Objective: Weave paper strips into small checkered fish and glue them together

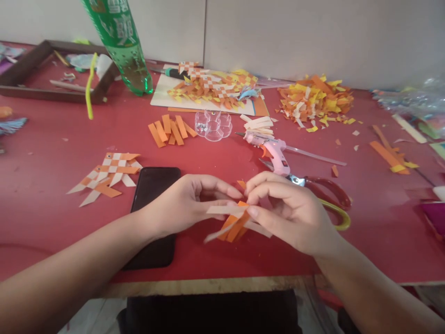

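Between my two hands, above the front part of the red table, is a bundle of interlaced orange and white paper strips (233, 227). My left hand (194, 202) grips the bundle from the left, thumb and fingers closed on it. From the right, my right hand (290, 208) pinches the strips between thumb and fingertips. Loose strip ends stick out below and to the sides. Under my left wrist lies a black phone (156, 185). Left of the phone rest woven orange and white paper fish (111, 174). My fingers hide the bundle's upper part.
Behind my hands lie orange strips (172, 131), a clear compartment dish (213, 127), white strips (257, 124), a pink glue gun (276, 150) and scissors (325, 190). Farther back are a green bottle (121, 46), a pile of woven fish (215, 88), paper scraps (316, 99) and a dark frame (21, 76).
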Action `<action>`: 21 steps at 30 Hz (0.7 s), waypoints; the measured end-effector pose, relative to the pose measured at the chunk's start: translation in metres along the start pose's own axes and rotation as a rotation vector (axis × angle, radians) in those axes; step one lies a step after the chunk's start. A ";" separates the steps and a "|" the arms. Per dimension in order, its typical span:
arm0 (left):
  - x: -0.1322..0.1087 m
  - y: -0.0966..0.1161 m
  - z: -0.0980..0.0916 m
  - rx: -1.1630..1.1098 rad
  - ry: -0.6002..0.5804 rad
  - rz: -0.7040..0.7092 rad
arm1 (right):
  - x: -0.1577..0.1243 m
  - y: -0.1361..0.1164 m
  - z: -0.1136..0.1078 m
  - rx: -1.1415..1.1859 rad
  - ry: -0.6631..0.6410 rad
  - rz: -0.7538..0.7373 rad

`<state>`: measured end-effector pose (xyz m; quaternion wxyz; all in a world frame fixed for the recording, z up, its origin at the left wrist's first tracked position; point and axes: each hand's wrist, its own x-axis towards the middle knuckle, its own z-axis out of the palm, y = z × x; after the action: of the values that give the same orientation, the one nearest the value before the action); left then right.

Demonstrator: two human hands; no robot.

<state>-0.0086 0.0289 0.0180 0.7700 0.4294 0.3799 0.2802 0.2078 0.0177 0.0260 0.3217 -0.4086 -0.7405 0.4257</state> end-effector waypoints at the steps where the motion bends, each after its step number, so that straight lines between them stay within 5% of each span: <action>1: 0.000 -0.001 0.000 0.013 0.004 0.016 | 0.000 0.001 0.001 -0.007 0.010 0.011; 8: -0.003 -0.003 0.002 0.179 0.053 0.122 | 0.005 0.005 0.000 -0.137 0.061 -0.051; 11: -0.003 -0.003 0.001 0.117 0.110 0.126 | 0.013 0.015 -0.016 -0.396 0.313 -0.047; 14: -0.001 -0.002 -0.001 0.008 0.162 0.114 | 0.022 0.030 -0.037 -0.757 0.488 0.148; 18: 0.000 -0.003 -0.003 -0.052 0.220 0.130 | 0.033 0.041 -0.053 -0.874 0.287 0.425; 21: 0.000 -0.004 -0.003 -0.059 0.272 0.150 | 0.039 0.043 -0.057 -0.731 0.298 0.539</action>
<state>-0.0105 0.0285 0.0140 0.7004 0.3919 0.4393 0.4035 0.2510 0.0857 0.0164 0.1376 -0.7291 -0.6550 0.1427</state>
